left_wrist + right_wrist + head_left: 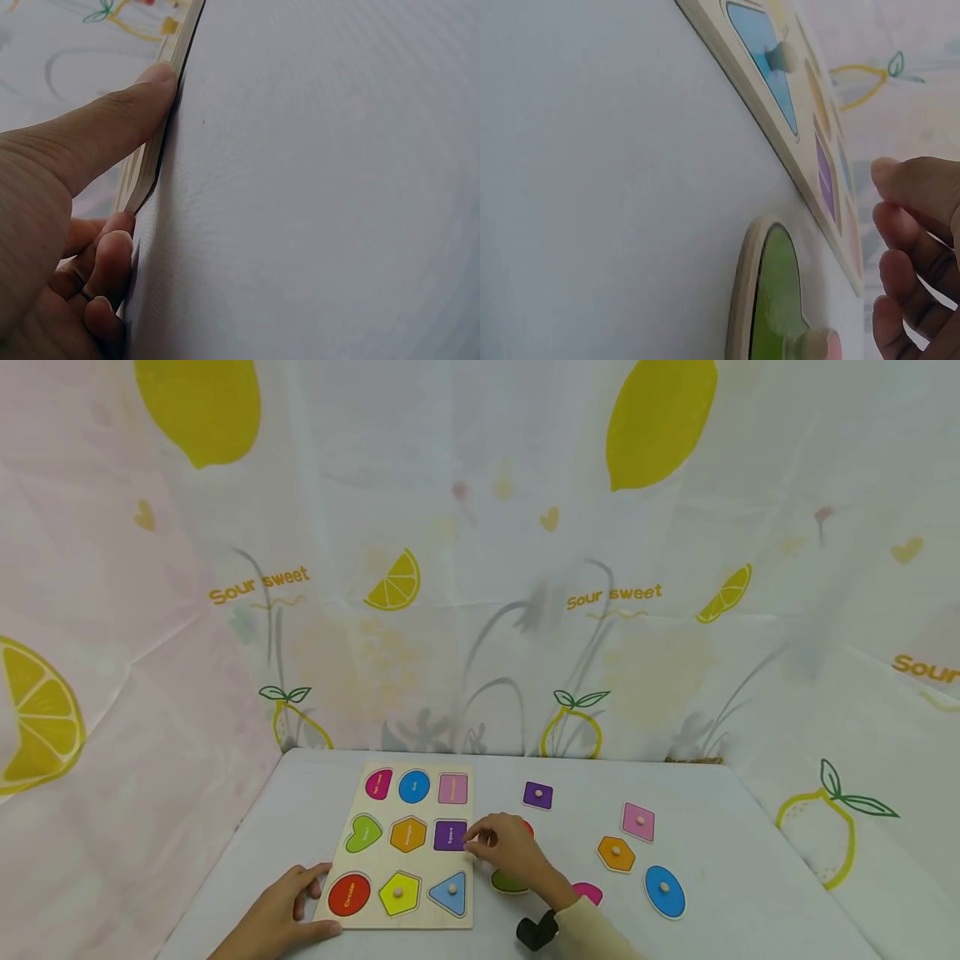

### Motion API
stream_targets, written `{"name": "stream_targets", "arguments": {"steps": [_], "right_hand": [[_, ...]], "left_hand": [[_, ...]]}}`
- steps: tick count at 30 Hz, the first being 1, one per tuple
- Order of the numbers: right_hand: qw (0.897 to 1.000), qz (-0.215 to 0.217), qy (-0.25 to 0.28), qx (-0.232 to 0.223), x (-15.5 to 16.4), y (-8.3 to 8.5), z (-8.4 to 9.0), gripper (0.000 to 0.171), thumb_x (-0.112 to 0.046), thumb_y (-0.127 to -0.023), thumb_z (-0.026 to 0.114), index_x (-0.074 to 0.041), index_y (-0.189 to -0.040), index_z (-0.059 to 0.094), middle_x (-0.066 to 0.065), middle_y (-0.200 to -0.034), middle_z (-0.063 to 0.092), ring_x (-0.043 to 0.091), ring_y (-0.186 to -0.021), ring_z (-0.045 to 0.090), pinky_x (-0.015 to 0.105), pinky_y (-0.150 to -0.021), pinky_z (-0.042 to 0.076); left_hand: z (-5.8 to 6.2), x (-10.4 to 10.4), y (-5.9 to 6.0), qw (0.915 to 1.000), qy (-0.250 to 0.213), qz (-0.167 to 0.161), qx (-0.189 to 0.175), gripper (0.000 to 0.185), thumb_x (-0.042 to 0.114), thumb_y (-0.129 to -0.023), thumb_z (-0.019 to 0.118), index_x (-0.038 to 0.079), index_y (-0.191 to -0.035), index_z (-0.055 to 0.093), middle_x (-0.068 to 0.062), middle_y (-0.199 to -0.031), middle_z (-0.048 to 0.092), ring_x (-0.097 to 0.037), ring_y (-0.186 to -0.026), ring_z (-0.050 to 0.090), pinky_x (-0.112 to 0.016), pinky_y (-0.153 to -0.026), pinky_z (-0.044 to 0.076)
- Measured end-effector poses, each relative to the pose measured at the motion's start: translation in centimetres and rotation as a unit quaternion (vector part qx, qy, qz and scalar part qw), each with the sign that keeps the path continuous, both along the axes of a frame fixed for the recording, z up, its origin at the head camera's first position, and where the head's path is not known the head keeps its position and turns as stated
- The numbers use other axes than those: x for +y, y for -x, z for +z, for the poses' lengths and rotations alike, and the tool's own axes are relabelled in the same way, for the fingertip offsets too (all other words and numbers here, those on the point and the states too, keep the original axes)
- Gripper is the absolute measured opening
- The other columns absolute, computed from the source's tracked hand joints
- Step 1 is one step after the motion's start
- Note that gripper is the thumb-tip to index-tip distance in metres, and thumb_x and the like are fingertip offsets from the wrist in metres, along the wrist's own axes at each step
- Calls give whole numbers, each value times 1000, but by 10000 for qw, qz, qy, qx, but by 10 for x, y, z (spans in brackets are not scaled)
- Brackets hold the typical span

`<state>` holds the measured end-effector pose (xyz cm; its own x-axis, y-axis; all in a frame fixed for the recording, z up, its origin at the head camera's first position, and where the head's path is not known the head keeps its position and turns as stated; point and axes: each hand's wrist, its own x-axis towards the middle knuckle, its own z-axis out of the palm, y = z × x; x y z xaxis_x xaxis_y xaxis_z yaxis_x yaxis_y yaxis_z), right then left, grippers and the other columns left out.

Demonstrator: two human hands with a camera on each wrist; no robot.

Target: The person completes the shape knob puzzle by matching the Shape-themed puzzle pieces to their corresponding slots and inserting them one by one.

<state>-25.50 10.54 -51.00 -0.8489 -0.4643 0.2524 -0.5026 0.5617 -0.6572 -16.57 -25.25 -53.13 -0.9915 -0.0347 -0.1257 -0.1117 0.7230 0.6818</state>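
My left hand lies at the near left corner of the puzzle board; the thumb runs straight along the board's edge, pressed to it, and the other fingers are tucked loosely below it, clamped on nothing; the board's long axis runs away from me, out past my fingertips.

My right hand hovers just off the board's right edge, fingers loosely bent and a little apart, holding nothing that I can see; their tips point at the empty purple square slot, which lies just beyond them, to my left. A red piece is mostly hidden behind this hand; I cannot tell whether I touch it. The green piece lies flat under my palm, nearer to me than the fingertips; the purple square piece sits farther out, beyond my knuckles, so my right hand is the nearer one to it.
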Motion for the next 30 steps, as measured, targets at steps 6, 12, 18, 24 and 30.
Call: {"name": "stream_targets", "arguments": {"steps": [6,12,18,24,30], "right_hand": [[9997,-210,-35,133,18,9,-2,8,-16,-91,79,-11,-98,79,-13,-75,59,3,-69,51,22,-63,46],[9988,-457,-92,125,33,15,-6,8,-16,-91,79,-12,-99,78,-12,-77,59,4,-71,51,23,-64,47],[9977,-672,-96,59,46,19,-2,8,-13,-90,80,-9,-97,77,-9,-76,60,7,-71,52,23,-65,48],[9962,-783,-376,-60,55,23,-2,10,-13,-90,80,-10,-98,77,-8,-77,62,9,-71,53,23,-64,49],[9962,-776,-385,-46,62,25,-3,13,-16,-88,82,-7,-96,76,-6,-73,60,9,-65,51,23,-58,46]], "left_hand": [[1,0,1,10000,25,-64,43,100,38,-57,101,-3,-139,60,1,-92,49,-18,-72,45,-25,-59,42],[0,0,0,10000,-52,-3,-36,104,42,-53,101,-1,-139,60,0,-91,48,-19,-72,46,-25,-58,44],[-3,-3,1,10000,-35,-25,-37,107,46,-53,100,0,-140,59,0,-92,48,-18,-74,46,-25,-60,44],[-6,-4,2,10000,-31,-41,-1,106,46,-53,100,1,-140,59,1,-93,48,-18,-74,46,-25,-60,44],[-6,-3,2,9999,-77,5,-78,107,46,-52,100,0,-140,59,0,-92,48,-18,-74,46,-25,-59,45]]}}
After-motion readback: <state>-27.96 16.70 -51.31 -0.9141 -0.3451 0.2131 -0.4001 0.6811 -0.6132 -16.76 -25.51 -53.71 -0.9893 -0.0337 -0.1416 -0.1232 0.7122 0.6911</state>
